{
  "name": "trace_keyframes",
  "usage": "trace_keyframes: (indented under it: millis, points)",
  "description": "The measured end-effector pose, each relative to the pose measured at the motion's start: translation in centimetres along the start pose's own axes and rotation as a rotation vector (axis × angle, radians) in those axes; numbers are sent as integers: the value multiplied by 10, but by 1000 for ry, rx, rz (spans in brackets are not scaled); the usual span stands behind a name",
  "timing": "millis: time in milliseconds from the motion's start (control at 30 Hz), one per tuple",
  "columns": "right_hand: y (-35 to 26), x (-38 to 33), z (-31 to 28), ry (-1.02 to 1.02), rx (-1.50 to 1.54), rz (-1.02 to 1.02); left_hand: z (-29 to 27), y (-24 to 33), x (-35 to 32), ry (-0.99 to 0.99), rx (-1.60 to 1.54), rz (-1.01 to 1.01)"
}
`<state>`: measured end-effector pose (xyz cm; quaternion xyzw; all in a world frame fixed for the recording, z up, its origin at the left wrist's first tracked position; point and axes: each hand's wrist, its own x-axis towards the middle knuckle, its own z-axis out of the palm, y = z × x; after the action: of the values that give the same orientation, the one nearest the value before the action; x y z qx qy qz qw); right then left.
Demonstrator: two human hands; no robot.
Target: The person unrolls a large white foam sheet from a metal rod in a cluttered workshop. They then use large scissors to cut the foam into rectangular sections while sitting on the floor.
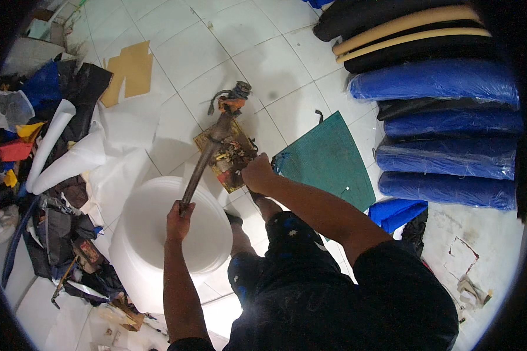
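1. Gripping long rusty lever handle (200,167) near its lower end with left hand (178,221), fingers fully closed round the bar; centre of frame, just above big white foam roll (175,234).
2. Pressing right hand (257,174) down on grimy press base (228,153), fingers curled at its right edge; cannot tell if gripping it or only bracing.
3. Sitting at centre of frame on white tiled floor (257,64): handle runs up to orange-and-dark head (233,99); green cutting mat (328,161) just right of base.
4. Judging good form: keep base pinned flat, pull lever in line with its pivot, keep right fingers out from under the head.
5. Lying at upper right: stacked blue, black and tan fabric rolls (445,82). Piled at left: scraps, bags and white sheets (58,146).
6. Hidden: workpiece under lever head, if any, lost in clutter on base; right fingertips out of sight; cord at head too small to make out; lower body cut off by frame edge.
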<state>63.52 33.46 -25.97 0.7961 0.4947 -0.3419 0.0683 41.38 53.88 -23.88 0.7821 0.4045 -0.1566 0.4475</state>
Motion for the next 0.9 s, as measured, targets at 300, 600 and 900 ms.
trace_keyframes:
  millis: [300,600,900]
  points:
    - [74,-30,-52,3,1297,-91,-4,3,6,-65,-1,-104]
    - [131,30,-15,31,2012,746,20,-1,26,-229,145,-119]
    - [143,16,-28,76,1840,603,59,-46,24,-441,272,-197]
